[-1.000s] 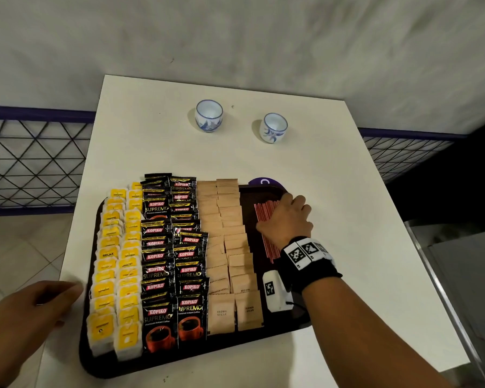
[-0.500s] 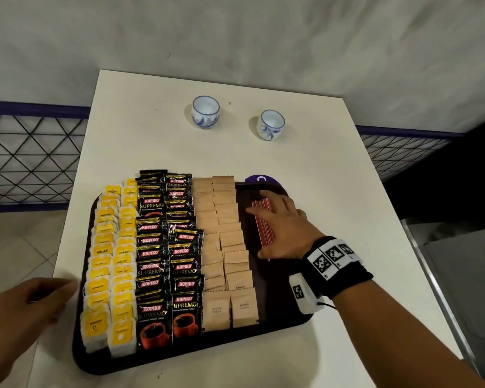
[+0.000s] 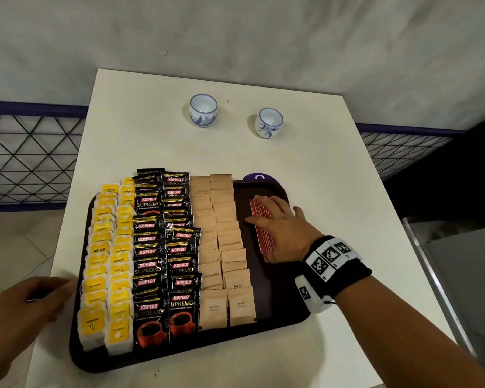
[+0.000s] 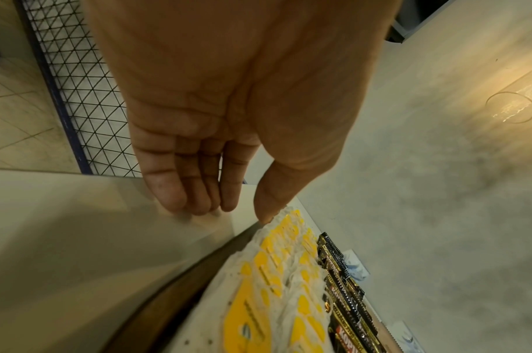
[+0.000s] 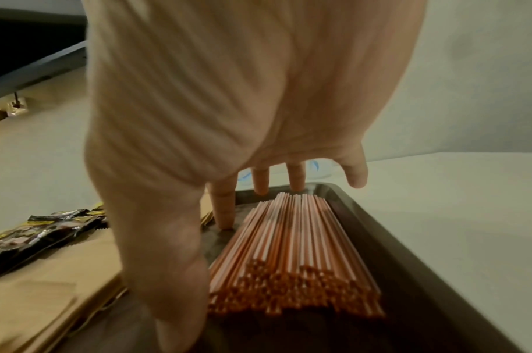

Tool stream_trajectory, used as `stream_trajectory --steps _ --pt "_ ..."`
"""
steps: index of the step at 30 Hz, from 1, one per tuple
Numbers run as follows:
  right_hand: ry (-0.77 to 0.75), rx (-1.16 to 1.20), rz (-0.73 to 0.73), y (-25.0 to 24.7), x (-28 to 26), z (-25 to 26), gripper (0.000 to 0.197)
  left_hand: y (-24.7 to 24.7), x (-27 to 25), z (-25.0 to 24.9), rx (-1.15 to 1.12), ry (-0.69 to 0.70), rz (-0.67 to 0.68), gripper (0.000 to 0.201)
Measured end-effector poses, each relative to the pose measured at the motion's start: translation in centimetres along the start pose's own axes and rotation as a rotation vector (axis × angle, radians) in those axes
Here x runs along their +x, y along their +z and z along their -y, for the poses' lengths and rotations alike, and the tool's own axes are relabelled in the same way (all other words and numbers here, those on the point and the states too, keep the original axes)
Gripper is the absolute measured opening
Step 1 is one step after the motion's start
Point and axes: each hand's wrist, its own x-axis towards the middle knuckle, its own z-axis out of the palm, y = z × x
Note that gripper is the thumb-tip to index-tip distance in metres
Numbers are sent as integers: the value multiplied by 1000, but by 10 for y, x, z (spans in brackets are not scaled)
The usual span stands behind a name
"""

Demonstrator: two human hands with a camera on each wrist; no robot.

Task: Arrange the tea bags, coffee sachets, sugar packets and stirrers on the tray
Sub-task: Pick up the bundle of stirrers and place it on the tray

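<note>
Stirrers (image 3: 261,225) lie half hidden under flat right hand (image 3: 284,232); left hand (image 3: 20,312) relaxed, blurred.

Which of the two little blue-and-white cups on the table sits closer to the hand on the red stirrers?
The cup on the right, straight beyond the right hand lying on the stirrers. The other cup stands further left, beyond the coffee sachets.

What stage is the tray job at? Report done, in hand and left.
Done: tea bags, coffee sachets and sugar packets lie in rows on the tray. In hand: right hand rests flat over the stirrers. Left: squaring that bundle; left hand is idle beside the tray.
</note>
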Motion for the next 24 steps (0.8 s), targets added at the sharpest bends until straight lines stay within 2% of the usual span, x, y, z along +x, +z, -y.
stream_trajectory --steps 2,5,7,9,11,12,14,16,18,21,24 --pt "-8 6 -20 1 0 1 99 -2 -4 -7 -10 52 58 10" --pt "-13 35 -38 -1 -1 0 96 0 5 1 -22 35 37 9" --pt "17 170 -93 -2 -7 -4 94 0 10 8 -28 25 3 3" --pt "123 409 -280 2 -17 -10 80 0 21 24 -110 -57 -37 6" --pt "338 627 -509 12 -30 -19 52 0 27 32 -135 -103 -34 12" --pt "455 677 -554 20 -37 -25 40 2 28 32 -149 -117 -25 13" --pt "586 707 -468 37 -48 -33 23 6 26 25 -161 -130 -10 14" --pt "570 793 -374 52 -55 -37 4 9 25 21 -174 -158 15 17" --pt "539 874 -351 60 -59 -38 11 9 26 21 -179 -207 -1 23" --pt "521 885 -368 60 -56 -41 11 11 27 13 -201 -234 -27 21" --pt "527 889 -396 57 -52 -54 14 23 24 -15 -229 -166 -54 16"
